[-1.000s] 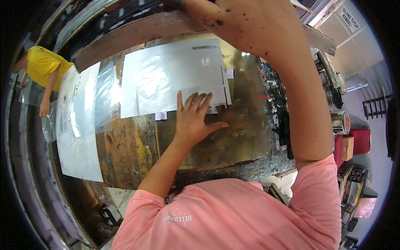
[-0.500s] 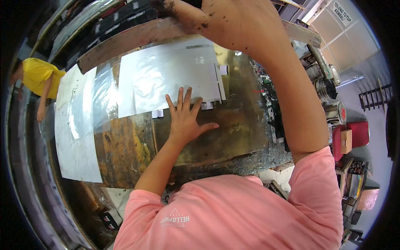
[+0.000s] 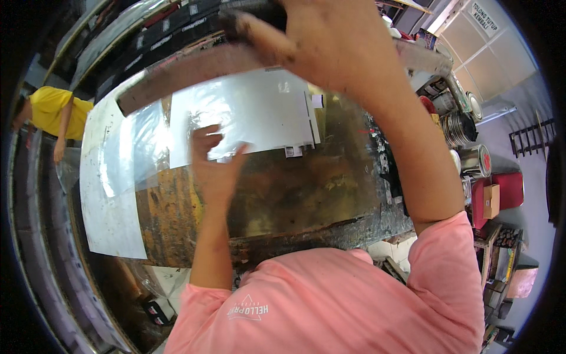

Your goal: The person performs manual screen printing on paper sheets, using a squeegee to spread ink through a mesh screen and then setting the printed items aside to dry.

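My left hand [image 3: 215,159], blurred by motion, hovers over the near edge of a shiny white sheet [image 3: 253,115] on the stained table [image 3: 277,189]. Its thumb and fingers are apart, with nothing between them. My right hand [image 3: 324,50] is raised at the top, in front of a long wooden bar [image 3: 183,76]. Its thumb is blackened and bent against something dark, which I cannot make out; the other fingers are hidden. Small paper tabs [image 3: 293,151] border the sheet. Left of it lie a clear film [image 3: 138,138] and a larger white sheet [image 3: 112,230].
A person in a yellow top [image 3: 53,112] stands at the far left by long racks. Paint cans [image 3: 474,160] line the right side, with a red chair [image 3: 510,189] beyond. Dark stacked packs [image 3: 171,26] lie behind the bar.
My left hand has lifted off the sheet's near edge and moved left, its fingers drawing in. The wooden bar has come slightly lower. My right hand stays near the top.
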### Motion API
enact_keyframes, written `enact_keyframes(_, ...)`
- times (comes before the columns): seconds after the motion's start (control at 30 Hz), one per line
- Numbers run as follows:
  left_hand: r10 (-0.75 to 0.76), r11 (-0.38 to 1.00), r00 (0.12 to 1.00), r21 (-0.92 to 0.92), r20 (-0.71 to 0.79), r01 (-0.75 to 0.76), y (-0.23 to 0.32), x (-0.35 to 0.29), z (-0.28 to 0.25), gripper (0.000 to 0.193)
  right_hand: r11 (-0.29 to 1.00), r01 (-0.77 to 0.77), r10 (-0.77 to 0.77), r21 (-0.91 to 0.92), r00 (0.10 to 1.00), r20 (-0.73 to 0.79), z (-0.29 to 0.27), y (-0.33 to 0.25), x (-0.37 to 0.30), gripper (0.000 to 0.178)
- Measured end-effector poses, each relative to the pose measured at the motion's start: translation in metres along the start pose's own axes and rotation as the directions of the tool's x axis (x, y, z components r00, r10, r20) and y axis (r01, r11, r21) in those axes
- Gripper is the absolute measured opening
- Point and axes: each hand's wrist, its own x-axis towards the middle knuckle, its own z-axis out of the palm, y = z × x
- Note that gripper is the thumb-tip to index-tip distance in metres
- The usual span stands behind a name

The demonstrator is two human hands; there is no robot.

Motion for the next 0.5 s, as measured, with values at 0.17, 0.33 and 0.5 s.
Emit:
enact_keyframes(0.17,-0.132,0.916,0.963,-0.343,0.234,0.208,0.069,-0.004,-0.081,0.102,0.989,0.075,-0.089,0.127,0.99,0.11,0.043,-0.014,-0.081,0.032)
enact_keyframes(0.33,-0.059,0.939,0.99,0.344,0.131,0.01,-0.024,-0.053,-0.063,0.095,0.99,0.062,-0.104,0.129,0.932,0.348,0.121,-0.005,-0.127,0.044)
enact_keyframes(0.5,0.056,0.739,0.99,0.662,0.13,-0.128,-0.066,-0.065,-0.054,0.101,0.987,0.067,-0.119,0.143,0.911,0.394,0.143,-0.029,-0.166,0.029)
